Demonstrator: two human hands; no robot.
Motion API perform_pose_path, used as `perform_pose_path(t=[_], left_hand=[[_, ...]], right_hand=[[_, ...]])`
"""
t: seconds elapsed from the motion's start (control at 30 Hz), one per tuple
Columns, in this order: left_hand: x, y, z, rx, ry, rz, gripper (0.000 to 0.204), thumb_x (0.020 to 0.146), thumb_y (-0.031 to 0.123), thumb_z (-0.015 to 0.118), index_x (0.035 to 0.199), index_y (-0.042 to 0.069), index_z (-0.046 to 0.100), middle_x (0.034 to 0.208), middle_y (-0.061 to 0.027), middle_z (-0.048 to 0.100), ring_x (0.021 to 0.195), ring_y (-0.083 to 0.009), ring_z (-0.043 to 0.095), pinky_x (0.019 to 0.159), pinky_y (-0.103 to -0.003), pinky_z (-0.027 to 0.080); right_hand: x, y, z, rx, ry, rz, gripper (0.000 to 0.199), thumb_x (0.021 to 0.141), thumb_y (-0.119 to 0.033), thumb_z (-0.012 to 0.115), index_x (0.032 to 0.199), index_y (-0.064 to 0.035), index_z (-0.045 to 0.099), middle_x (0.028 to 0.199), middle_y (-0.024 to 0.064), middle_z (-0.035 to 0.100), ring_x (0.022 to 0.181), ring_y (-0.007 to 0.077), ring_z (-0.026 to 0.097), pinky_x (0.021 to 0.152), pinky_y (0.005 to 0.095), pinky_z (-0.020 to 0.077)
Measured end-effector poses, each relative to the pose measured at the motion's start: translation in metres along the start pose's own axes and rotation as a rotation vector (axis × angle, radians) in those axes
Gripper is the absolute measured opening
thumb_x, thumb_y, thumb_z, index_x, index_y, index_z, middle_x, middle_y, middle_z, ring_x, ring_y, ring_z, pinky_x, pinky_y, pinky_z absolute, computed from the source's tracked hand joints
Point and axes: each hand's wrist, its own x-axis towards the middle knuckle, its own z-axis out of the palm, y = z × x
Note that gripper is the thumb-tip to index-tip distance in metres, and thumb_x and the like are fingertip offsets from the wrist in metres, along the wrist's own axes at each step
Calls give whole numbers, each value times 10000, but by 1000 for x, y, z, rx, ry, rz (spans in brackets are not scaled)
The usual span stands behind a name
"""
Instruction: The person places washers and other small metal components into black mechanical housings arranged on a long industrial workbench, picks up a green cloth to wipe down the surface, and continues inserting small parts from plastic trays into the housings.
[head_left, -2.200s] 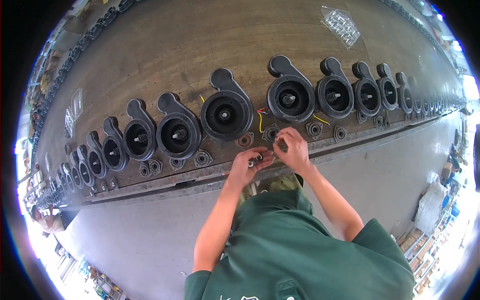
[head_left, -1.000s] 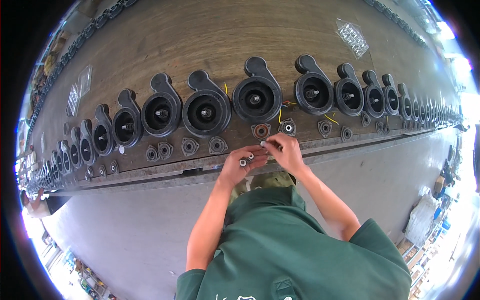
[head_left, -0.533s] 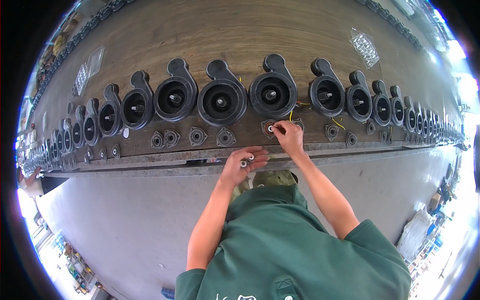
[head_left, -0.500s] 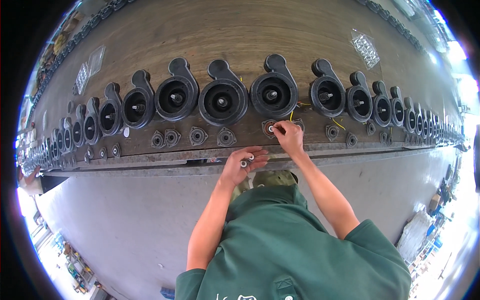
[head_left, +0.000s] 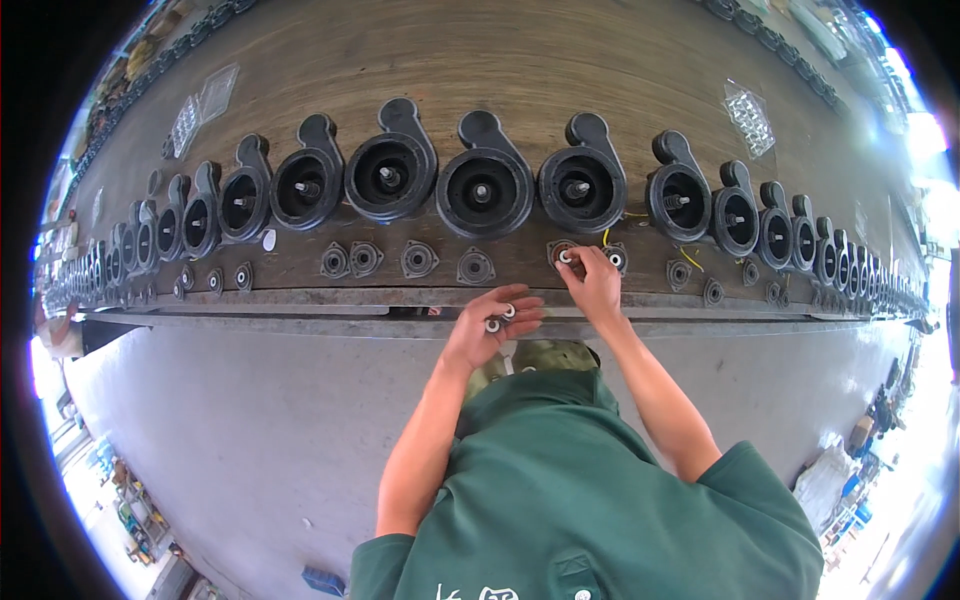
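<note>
My left hand [head_left: 476, 332], palm up with curled fingers, cradles a few small white-faced rings [head_left: 492, 325] just off the bench's front edge. At the bench, the thumb and fingers of my right hand [head_left: 597, 284] pinch a similar small white ring [head_left: 566, 257] at the middle of a dark flange [head_left: 556, 246] with a reddish centre. The fingers partly cover that flange. Right beside it lies another flange [head_left: 616, 258] with a white ring in its centre. Behind my hands stand black snail-shaped housings [head_left: 446, 205], each with a metal shaft inside.
More flanges, such as one grey flange [head_left: 476, 266], lie along the wooden bench [head_left: 600, 70] before the long row of housings. A metal rail [head_left: 400, 298] edges the bench. Yellow wires [head_left: 690, 258] stick out between housings. Clear plastic trays [head_left: 748, 118] lie farther back.
The bench, housings and flanges have shifted rightward in view, most at the left. My right hand has moved slightly right with the same flange, and the white ring there shows more clearly.
</note>
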Motion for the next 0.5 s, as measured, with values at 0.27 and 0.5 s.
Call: perform_pose_path(t=[0.27,0.5], left_hand=[[-19,16,-2,42,-84,6,595,855,30,481,1444,-46,456,1309,-202,622,1205,-326,633,1013,-454,562],[-26,18,-27,59,28,113,383,970,87,477,1295,-91,573,1226,-193,643,1113,-298,663,964,-430,580]], right_hand=[[-12,-97,-11,18,-469,-358,364,739,-227,855,1058,-107,727,1043,37,676,969,278,674,780,397,570],[-1,-98,17,92,-457,-320,321,783,-183,835,1044,-49,707,992,69,667,864,251,695,737,363,567]])
